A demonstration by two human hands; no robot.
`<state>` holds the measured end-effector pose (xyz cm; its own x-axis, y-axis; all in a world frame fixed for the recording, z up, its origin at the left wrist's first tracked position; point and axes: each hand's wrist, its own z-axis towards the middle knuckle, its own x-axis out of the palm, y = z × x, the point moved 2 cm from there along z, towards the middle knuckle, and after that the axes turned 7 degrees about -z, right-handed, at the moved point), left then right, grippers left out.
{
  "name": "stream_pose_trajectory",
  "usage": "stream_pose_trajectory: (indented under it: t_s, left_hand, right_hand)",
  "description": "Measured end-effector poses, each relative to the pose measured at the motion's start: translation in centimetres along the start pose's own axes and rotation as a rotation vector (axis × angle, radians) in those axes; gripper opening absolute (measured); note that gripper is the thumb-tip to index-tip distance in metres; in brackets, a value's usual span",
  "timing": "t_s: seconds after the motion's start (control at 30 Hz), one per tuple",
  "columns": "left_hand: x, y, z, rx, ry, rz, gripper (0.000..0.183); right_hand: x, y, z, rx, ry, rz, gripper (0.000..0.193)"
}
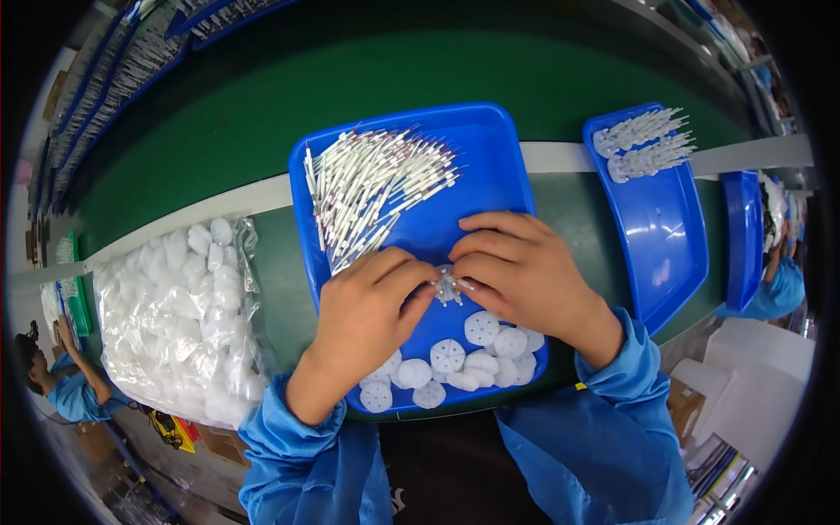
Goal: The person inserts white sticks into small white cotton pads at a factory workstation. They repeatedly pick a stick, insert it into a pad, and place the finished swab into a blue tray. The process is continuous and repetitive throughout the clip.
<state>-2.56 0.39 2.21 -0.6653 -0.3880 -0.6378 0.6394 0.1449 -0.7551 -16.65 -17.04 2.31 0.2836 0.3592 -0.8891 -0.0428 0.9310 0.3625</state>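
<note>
Hands [367, 302] [525, 271] pinch a small, translucent, pronged piece [446, 285].

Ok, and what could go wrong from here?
The small pale part is pinched only in the fingertips of the left hand and right hand, so it might slip onto the loose discs below.

The left hand is close to the piled thin sticks, and a brush could scatter them.

In the narrow tray, pieces seem to overhang the edge and might get bumped.
</note>
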Motion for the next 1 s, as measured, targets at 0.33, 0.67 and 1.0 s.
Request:
stream_pose_trajectory:
  t_s: [0.33, 0.67, 1.0]
  left_hand:
    - [-0.8, -1.4, 0.0, -0.085, 0.018, 0.03, 0.024]
    - [-1.6, 0.5, -2.6, 0.182, -0.123, 0.187, 0.018]
    - [-1.7, 1.3, -2.9, 0.16, -0.107, 0.165, 0.017]
  right_hand:
    - [-1.4, -0.3, -2.0, 0.072, -0.079, 0.001, 0.017]
    - [-13.7, -17.7, -17.7, 1.089, -0.452, -0.249, 0.014]
    - [-11.5, -21.0, -17.5, 1.123, -0.381, -0.384, 0.02]
